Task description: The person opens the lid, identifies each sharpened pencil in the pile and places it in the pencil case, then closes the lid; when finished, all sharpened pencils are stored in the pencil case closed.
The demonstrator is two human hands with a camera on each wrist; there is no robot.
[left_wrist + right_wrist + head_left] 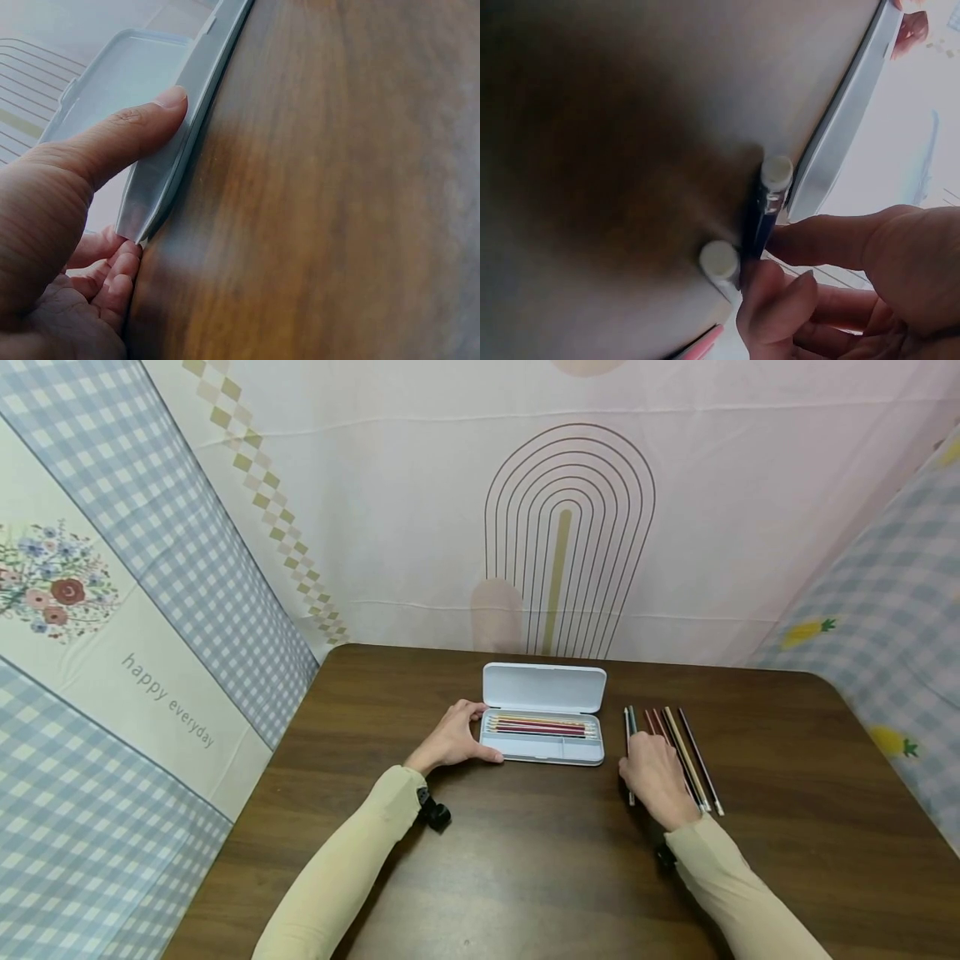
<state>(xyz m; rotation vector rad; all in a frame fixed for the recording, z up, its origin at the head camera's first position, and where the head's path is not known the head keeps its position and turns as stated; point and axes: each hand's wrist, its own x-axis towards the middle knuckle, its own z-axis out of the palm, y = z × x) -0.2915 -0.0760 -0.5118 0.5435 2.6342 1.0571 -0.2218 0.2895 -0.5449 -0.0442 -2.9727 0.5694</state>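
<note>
Left hand [454, 742]: gripping the pencil case [543, 713] at its left end, thumb along the rim;
Right hand [655, 774]: pinching a dark pencil [760, 222] right of the case

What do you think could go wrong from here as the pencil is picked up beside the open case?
The right hand pinches one dark pencil that lies close against others in the loose row, so lifting it may roll or drag a neighbour. The open pencil case is steadied only by the left hand at its left end, with the thumb on its rim; a push from the right might still slide it along the smooth table.
</note>
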